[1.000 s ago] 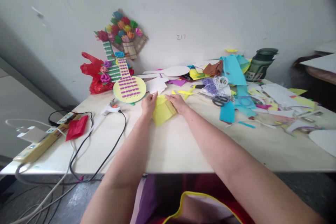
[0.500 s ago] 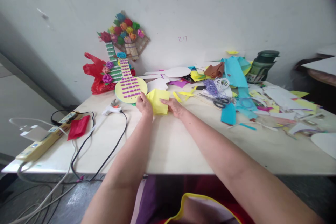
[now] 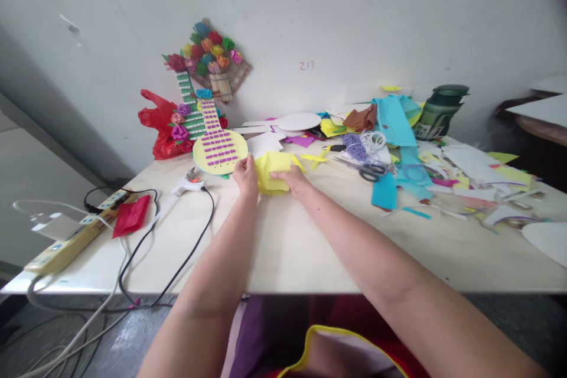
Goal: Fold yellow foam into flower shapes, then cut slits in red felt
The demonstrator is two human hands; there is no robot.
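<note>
A creased piece of yellow paper [image 3: 271, 182] is held between my two hands above the front middle of the table. My left hand [image 3: 246, 176] pinches its left edge, thumb on top. On its right side my right hand [image 3: 292, 181] grips it, with the thumb across the face and the fingers hidden behind. Just behind my left hand stands a yellow disc with a neck [image 3: 220, 152], covered in rows of purple strips. A white glue gun [image 3: 188, 185] lies to the left of my left hand.
Paper flowers [image 3: 212, 50], a red plastic bag [image 3: 159, 124] and a power strip [image 3: 80, 236] with cables are on the left. Scissors [image 3: 372, 172], string [image 3: 358, 147], blue paper [image 3: 394, 121], scraps and a green bottle [image 3: 440, 112] lie or stand on the right.
The yellow paper has shifted slightly and looks more spread and crumpled, with its edge reaching further right. My right hand has turned a little over it.
</note>
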